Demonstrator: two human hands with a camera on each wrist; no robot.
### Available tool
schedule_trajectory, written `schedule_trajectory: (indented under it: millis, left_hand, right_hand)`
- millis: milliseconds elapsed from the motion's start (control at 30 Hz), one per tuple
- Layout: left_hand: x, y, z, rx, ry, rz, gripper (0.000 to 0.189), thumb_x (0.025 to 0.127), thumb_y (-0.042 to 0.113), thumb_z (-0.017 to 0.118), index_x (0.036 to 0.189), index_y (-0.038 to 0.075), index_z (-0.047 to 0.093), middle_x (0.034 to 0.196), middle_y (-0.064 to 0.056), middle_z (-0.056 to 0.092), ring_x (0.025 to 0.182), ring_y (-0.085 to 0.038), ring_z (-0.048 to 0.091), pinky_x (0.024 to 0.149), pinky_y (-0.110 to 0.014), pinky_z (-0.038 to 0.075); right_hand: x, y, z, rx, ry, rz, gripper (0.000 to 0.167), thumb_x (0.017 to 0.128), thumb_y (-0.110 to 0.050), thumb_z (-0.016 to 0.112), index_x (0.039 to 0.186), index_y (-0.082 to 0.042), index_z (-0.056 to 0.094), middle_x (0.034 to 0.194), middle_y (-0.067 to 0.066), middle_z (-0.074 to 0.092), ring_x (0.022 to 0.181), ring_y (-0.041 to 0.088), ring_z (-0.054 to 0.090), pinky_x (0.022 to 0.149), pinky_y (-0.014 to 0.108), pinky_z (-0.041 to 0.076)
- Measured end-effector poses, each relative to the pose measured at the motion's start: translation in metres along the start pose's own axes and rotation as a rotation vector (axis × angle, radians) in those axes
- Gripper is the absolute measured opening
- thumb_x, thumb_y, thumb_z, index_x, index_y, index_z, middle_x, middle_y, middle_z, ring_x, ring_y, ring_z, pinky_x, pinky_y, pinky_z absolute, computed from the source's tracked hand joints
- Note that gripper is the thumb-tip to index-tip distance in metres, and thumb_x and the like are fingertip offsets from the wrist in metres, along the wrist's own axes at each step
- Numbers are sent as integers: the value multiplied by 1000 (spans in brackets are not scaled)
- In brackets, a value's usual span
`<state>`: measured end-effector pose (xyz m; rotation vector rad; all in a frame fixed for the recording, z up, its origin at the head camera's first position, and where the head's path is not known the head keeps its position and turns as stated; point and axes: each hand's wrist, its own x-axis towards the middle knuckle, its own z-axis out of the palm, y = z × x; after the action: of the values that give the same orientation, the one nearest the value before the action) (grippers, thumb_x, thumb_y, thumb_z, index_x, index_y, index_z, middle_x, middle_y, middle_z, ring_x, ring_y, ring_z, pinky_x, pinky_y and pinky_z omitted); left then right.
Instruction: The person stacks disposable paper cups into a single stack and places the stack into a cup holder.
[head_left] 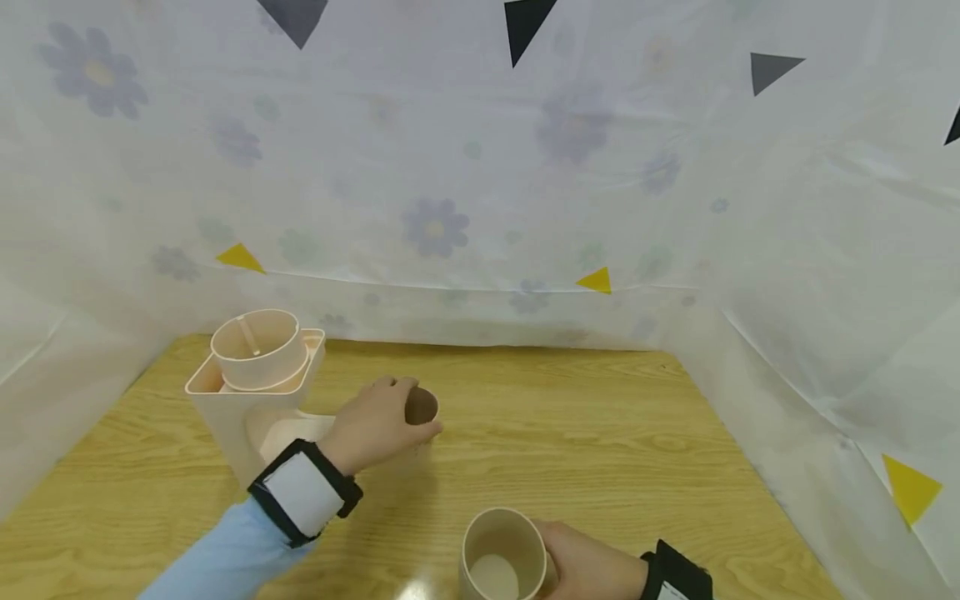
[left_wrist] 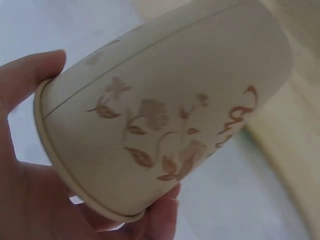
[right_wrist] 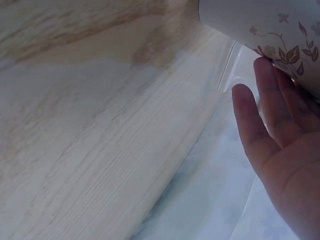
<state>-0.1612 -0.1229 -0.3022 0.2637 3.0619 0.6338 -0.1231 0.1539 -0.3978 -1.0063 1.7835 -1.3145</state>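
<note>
My left hand (head_left: 382, 421) holds a floral-printed beige paper cup (left_wrist: 165, 110) by its rolled rim, thumb on one side and fingers on the other. In the head view the hand covers most of that cup, and only its shaded opening shows. Near the front edge of the view, my right hand (head_left: 592, 562) grips another beige paper cup (head_left: 498, 554) from its right side. This cup stands mouth up, and its inside looks bare. Its printed wall shows in the right wrist view, with fingertips (right_wrist: 264, 65) against it. The thumb is hidden there.
A beige square-rimmed holder (head_left: 225, 417) with a round cylinder (head_left: 258, 346) set in its top stands at the left on the wood-grain table (head_left: 600, 433). A pale lower part of it lies behind my left hand. Flower-printed white curtains (head_left: 480, 167) with triangular patches surround the table.
</note>
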Motion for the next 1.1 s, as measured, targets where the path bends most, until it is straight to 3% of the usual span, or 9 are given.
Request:
schedule_trajectory:
  millis: [200, 367, 500, 667, 767, 967, 1100]
  left_hand:
    - [-24, 45, -27, -127, 122, 143, 67, 81, 50, 65, 132, 10, 51, 124, -13, 55, 109, -29, 55, 84, -42, 49]
    - [-50, 71, -32, -179, 183, 313, 63, 78, 49, 69, 129, 14, 54, 118, -4, 57, 103, -19, 56, 81, -35, 49]
    - [-64, 82, -25, -168, 156, 410, 62, 79, 52, 66, 129, 18, 54, 120, 1, 56, 105, -14, 54, 81, -31, 49]
    - [-70, 84, -15, -183, 65, 484, 58, 83, 51, 62, 129, 16, 54, 118, 2, 56, 103, -12, 52, 80, -24, 49]
    - [-71, 84, -9, -191, -12, 474, 58, 84, 53, 59, 130, 19, 53, 120, 3, 55, 102, -12, 52, 77, -22, 48]
    - [-71, 81, 9, -122, -88, 494, 60, 81, 55, 62, 130, 23, 52, 122, 3, 54, 106, -15, 52, 82, -29, 48]
    - [-68, 77, 22, -97, -105, 528, 63, 79, 56, 65, 130, 21, 52, 122, 0, 54, 109, -18, 51, 84, -29, 48]
  right_hand:
    - [0, 2, 0, -3, 8, -21, 60, 82, -11, 71, 135, -20, 43, 129, 3, 55, 117, 13, 53, 95, 28, 44]
    - [2, 3, 0, -15, -8, -50, 58, 83, -13, 70, 134, -18, 43, 127, 4, 57, 114, 14, 55, 96, 29, 45]
    - [2, 6, -1, -19, -33, -67, 49, 85, -12, 67, 130, -14, 46, 121, 6, 60, 108, 13, 59, 93, 28, 47]
    - [2, 6, -3, 7, -45, -70, 44, 88, -10, 63, 129, -16, 49, 121, 2, 61, 107, 10, 59, 91, 28, 49]
    - [2, 6, -2, 45, -49, -74, 46, 88, -12, 63, 131, -16, 47, 126, 1, 57, 112, 10, 56, 94, 28, 47]
    - [-3, 7, -3, 155, -34, -69, 67, 89, -15, 62, 144, -9, 23, 139, 9, 40, 120, 13, 48, 95, 29, 47]
    - [-4, 5, -3, 124, -31, -28, 62, 90, -20, 62, 141, -9, 29, 134, 7, 46, 116, 10, 50, 94, 28, 47]
